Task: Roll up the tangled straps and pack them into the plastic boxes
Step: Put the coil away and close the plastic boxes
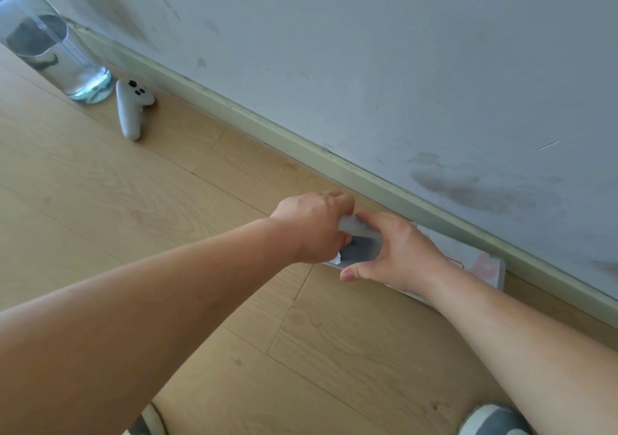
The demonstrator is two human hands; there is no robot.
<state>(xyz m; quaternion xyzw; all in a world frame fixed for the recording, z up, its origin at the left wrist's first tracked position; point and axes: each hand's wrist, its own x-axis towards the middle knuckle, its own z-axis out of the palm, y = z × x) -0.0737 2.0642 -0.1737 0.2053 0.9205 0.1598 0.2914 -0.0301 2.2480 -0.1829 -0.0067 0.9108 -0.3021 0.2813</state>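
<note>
Scuffed grey wall (401, 67), wood floor (100, 184)

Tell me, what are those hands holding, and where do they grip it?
A small see-through plastic box. The left hand grips its left end; the right hand grips its right end.

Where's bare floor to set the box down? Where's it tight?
Bare floor: between controller and left hand; between the forearms. Tight by the baseboard: left and right hand grip the plastic box above a flat white piece.
</note>
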